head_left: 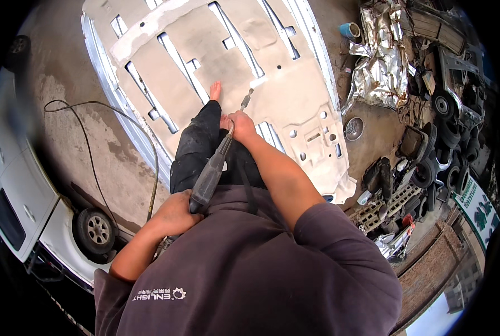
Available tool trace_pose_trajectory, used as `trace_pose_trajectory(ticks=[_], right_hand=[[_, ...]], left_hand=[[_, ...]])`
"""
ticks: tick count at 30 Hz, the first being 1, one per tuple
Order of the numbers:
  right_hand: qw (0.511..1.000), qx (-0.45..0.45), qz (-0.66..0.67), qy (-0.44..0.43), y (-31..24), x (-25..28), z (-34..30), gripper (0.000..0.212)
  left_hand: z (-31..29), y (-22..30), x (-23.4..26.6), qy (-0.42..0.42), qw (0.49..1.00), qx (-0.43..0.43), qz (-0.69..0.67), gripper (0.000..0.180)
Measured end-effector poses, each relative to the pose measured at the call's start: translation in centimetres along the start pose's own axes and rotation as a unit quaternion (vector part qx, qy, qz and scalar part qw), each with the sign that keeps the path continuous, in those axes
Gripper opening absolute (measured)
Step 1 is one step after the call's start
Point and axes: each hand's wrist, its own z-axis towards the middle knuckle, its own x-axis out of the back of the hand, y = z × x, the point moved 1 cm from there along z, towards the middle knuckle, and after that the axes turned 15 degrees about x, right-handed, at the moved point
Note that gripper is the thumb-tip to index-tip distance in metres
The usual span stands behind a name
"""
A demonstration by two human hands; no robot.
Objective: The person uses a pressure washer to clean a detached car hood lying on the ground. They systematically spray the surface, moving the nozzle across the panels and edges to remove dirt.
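A long black power tool (pixel 208 182) with a slim metal shank slants away from my waist over the pale vehicle panel (pixel 295 103). My left hand (pixel 175 214) is closed at the tool's thick rear end, its fingers partly hidden. Farther forward, my right hand (pixel 240 126) wraps round the narrow neck. Beyond that hand the metal shank (pixel 245 102) points at the panel, its tip near a bright white patch (pixel 258 82). Whether the tip touches the surface, I cannot tell. The panel is large, beige and silver, with long slots and round holes.
My bare foot (pixel 215 89) rests on the panel. A dark hose (pixel 156 162) loops over the ground at left, near a white vehicle (pixel 23 190). On the right lie crumpled silver metal (pixel 376 61), a metal bowl (pixel 354 129), a blue bucket (pixel 349 30) and piled tires (pixel 423 172).
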Motion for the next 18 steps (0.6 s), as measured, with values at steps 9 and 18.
trace_pose_trajectory(ticks=[9, 18], right_hand=[[0.992, 0.119, 0.005, 0.05, -4.6, -6.9, 8.8, 0.019], [0.999, 0.018, -0.035, -0.004, -2.0, -10.0, 3.4, 0.02]], left_hand=[[0.1, -5.5, 1.6, 0.091, 0.995, 0.035, 0.004, 0.056], [4.2, -11.4, 3.4, 0.022, 0.999, -0.002, 0.039, 0.054]])
